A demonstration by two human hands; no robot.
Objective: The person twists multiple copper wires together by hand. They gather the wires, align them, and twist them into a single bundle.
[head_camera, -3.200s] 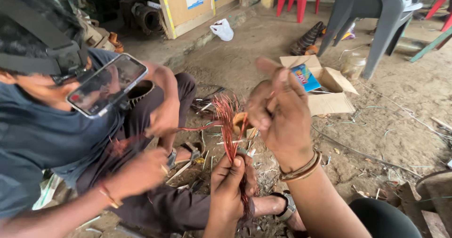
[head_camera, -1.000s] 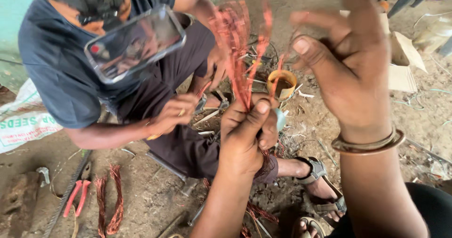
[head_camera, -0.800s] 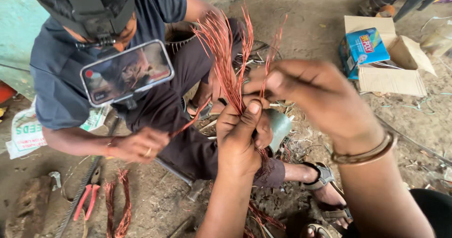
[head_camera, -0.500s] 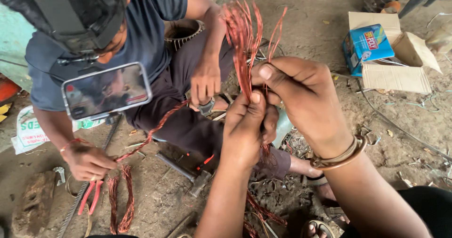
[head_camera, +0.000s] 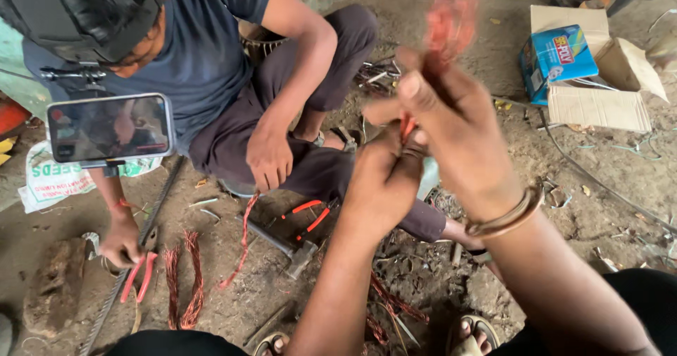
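Observation:
A bundle of copper wire strands point(head_camera: 451, 17) sticks up from between my two hands, its top blurred. My left hand point(head_camera: 381, 183) is closed around the lower part of the bundle. My right hand point(head_camera: 451, 123), with a metal bangle at the wrist, grips the same strands just above it. Facing me, a seated person in a blue shirt reaches one hand point(head_camera: 121, 240) down to red-handled pliers point(head_camera: 137, 277) on the ground. Their other hand point(head_camera: 269, 160) holds a thin copper strand point(head_camera: 240, 247) that hangs to the dirt.
Loops of copper wire point(head_camera: 185, 278) lie on the dirt at lower left, a hammer point(head_camera: 285, 247) and second red-handled pliers point(head_camera: 310, 215) at centre. An open cardboard box point(head_camera: 606, 81) with a blue carton point(head_camera: 557, 56) sits upper right. A phone point(head_camera: 109, 127) hangs on the person's head mount.
The other person's hand has gone down to the pliers on the ground. My hands stay clamped on the bundle, which has shifted right in view and now blurs with motion.

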